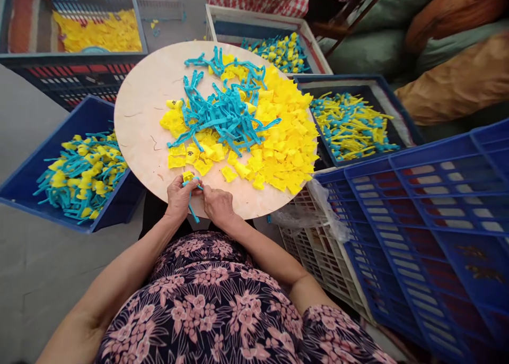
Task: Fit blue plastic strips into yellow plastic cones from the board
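Observation:
At the near edge of a round board (139,83), my left hand (178,197) is closed in a pinch on a small yellow fabric piece (187,176) and a blue strip (193,213). The strip's tail hangs below my fingers. My right hand (218,202) is pinched close beside it, its fingertips on the strip's other part. Just beyond my hands lie loose yellow pieces (202,166). A tangled pile of blue strips (222,112) rests mid-board, and a large heap of yellow pieces (286,136) covers the right side.
Left stands a blue bin (24,194) of joined blue-and-yellow pieces (83,178). A dark crate (79,61) with yellow pieces is behind it. Beyond the board are a white crate (254,16) and a dark tray (405,125) of finished-looking pieces. Tall blue crates (397,210) stand right.

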Demonstrator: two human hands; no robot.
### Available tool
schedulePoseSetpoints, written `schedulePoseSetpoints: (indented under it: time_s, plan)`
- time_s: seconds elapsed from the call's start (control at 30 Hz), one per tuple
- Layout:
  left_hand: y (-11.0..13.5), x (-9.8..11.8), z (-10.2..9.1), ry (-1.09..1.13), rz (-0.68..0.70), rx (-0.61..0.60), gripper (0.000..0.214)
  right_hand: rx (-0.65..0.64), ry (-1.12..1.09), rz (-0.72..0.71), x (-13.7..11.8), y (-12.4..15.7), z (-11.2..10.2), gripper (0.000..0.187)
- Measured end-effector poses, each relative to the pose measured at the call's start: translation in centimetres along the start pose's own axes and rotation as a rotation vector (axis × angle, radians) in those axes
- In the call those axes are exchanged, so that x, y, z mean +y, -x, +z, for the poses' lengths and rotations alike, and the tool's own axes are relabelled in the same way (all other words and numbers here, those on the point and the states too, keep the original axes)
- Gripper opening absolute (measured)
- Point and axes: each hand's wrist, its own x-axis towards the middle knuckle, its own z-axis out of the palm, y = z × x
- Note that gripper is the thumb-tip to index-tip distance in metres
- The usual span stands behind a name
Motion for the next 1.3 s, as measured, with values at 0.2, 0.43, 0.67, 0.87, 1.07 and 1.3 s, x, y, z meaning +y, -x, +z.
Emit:
schedulePoseSetpoints:
  time_s: [0.2,0.43,0.67,0.87,1.07,1.3]
  plan:
    - [0.3,0.4,-0.4,0.011,-0.005,-0.075,0.047,0.234,-0.088,0.031,3.8,1.0,-0.3,0.039]
    - [0.1,0.4,-0.5,-0.059,-0.002,-0.121,0.049,0.421,-0.153,0.079,7.3,-1.7,0.6,0.019]
    - [0.2,0.8,-0.4,-0.086,-0.013,-0.144,0.046,0.394,-0.689,0.021,7.6,-2.1,1.4,0.021]
    - [0.1,0.6,-0.7,-0.061,-0.017,-0.158,0.048,0.408,-0.411,0.041,7.4,-0.5,1.3,0.038]
    - [0.3,0.5,-1.1,-0.045,-0.022,-0.215,0.044,0.361,-0.234,0.014,5.8,-0.6,2.2,0.04]
    - [-0.6,1.7,-2.4,0.105,-0.19,-0.217,0.039,0.466,-0.473,-0.059,6.7,-1.3,2.6,0.031]
